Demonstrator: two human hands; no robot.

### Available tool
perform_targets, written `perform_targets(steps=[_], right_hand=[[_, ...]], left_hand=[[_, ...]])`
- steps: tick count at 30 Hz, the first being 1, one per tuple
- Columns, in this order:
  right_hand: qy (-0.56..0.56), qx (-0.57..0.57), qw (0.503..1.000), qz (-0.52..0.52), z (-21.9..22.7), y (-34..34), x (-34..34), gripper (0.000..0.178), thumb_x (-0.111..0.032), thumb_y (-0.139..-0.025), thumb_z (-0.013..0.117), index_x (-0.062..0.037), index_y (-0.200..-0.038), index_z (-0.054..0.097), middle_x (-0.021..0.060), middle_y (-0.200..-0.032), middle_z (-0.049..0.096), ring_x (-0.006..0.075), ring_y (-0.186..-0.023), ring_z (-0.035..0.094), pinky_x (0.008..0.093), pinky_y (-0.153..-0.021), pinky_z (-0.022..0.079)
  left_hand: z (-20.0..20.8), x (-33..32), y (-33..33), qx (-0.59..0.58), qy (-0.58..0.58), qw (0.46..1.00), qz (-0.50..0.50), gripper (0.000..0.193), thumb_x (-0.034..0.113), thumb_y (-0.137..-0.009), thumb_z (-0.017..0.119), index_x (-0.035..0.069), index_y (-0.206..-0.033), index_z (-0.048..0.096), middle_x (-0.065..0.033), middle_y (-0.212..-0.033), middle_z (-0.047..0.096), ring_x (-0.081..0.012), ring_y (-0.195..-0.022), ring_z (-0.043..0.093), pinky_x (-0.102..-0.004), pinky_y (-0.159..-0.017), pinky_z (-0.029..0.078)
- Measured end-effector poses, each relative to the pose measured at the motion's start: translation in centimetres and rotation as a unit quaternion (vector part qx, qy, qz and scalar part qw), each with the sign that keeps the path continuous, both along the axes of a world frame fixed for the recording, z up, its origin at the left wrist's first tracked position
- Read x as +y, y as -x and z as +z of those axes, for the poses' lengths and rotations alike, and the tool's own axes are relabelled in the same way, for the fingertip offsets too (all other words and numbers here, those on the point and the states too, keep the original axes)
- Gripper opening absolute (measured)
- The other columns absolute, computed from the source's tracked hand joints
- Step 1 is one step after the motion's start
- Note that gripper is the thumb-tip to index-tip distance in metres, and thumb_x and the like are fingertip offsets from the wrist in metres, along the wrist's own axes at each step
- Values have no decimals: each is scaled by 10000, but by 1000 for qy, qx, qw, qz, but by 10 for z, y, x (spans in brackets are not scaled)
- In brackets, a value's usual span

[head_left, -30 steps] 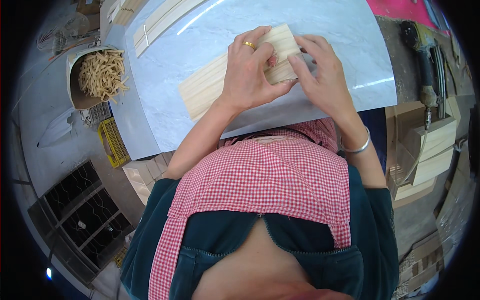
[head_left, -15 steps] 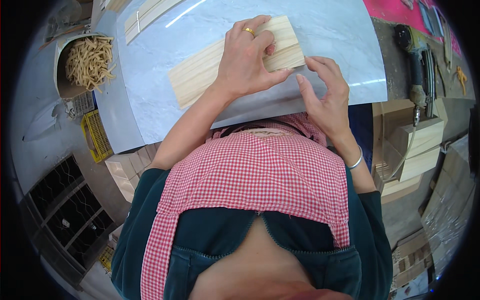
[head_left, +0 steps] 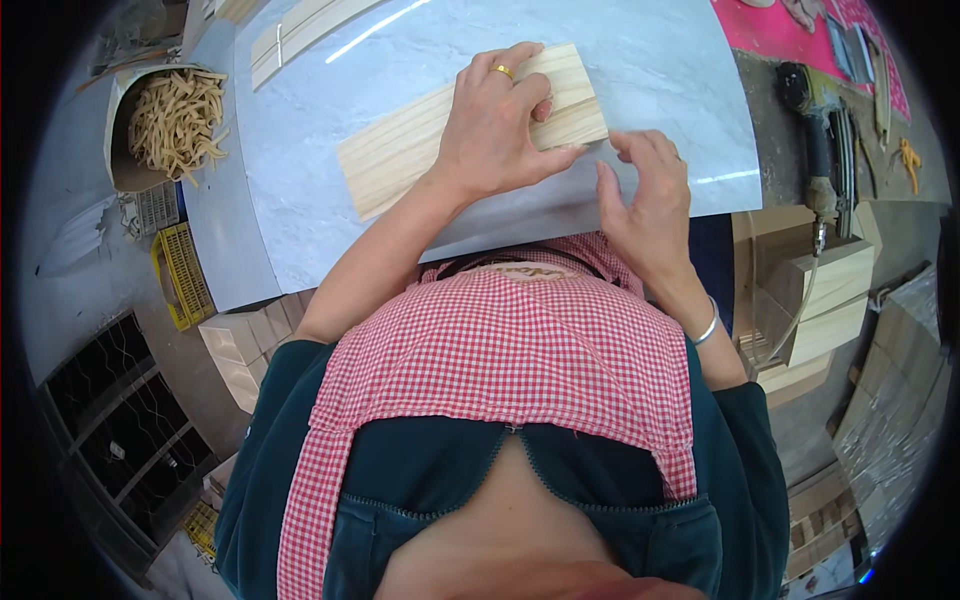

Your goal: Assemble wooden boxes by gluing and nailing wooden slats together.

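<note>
A flat, pale wooden board [head_left: 392, 150] with visible grain lies at a slant on the grey marbled tabletop. My left hand [head_left: 497, 132], with a gold ring, spans the board from above. Its thumb is at the near edge and its fingers reach toward the far edge; some fingers are bent over the wood. Just off the board's right near corner is my right hand [head_left: 652, 205], thumb and forefinger apart with a gap between them. I see nothing in it. Whether its forefinger touches the corner, I cannot tell.
Strips of wood [head_left: 300, 38] lie at the table's far left. A container of thin wooden strips [head_left: 178, 122] stands left, above a yellow crate [head_left: 183, 275]. To the right are an air tool [head_left: 815, 140] with a hose, orange-handled pliers [head_left: 908, 163] and stacked wooden pieces [head_left: 832, 300].
My right hand has shifted slightly down and left, beside the board's corner. A dark line seen earlier along the board's right part is much fainter. My left hand keeps its hold.
</note>
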State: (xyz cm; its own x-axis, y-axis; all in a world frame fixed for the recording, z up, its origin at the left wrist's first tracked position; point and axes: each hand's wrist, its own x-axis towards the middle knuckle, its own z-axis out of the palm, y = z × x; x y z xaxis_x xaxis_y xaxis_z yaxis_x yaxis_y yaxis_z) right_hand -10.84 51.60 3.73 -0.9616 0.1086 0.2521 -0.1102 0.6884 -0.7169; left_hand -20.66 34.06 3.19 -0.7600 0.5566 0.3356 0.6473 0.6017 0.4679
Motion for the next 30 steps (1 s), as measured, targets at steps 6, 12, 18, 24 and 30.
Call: perform_targets(steps=[6, 12, 18, 24, 30], right_hand=[[176, 14, 984, -6, -2, 30, 9, 368, -18, -895, 611, 5, -1262, 596, 92, -967, 694, 207, -840, 634, 311, -795, 503], [167, 14, 985, 44, -11, 63, -1, 441, 7, -878, 584, 29, -1318, 556, 165, -1114, 692, 268, -939, 668, 338, -843, 526], [122, 59, 988, 67, -11, 46, -4, 499, 33, -840, 580, 53, -1336, 530, 214, -1178, 670, 326, -991, 676, 365, -862, 534], [119, 13, 992, 49, 4, -7, 0, 523, 47, -824, 591, 53, -1344, 528, 192, -1123, 676, 301, -969, 663, 338, -848, 529], [-16, -25, 990, -139, 7, -12, 94, 161, 15, -840, 653, -7, -991, 706, 52, -831, 663, 152, -655, 557, 286, -612, 461]], left_hand=[[3, 1, -4, -7, 2, 1000, 11, 453, 274, -571, 878, 98, -728, 491, -166, -1370, 554, -340, -1195, 483, -438, -1014, 399], [3, 1, -2, -5, 14, 1000, 10, 414, 295, -588, 848, 91, -736, 520, -169, -1370, 548, -352, -1187, 478, -443, -998, 401], [4, 2, -2, -15, 16, 1000, 17, 402, 266, -591, 839, 97, -746, 509, -165, -1389, 540, -353, -1205, 471, -450, -1006, 395], [0, 0, 0, -4, 22, 1000, 9, 403, 329, -606, 830, 98, -722, 521, -163, -1382, 537, -358, -1181, 475, -445, -1006, 390], [4, -2, -5, -12, 15, 1000, 22, 395, 330, -637, 824, 101, -720, 513, -155, -1372, 547, -345, -1192, 476, -438, -1029, 377]])
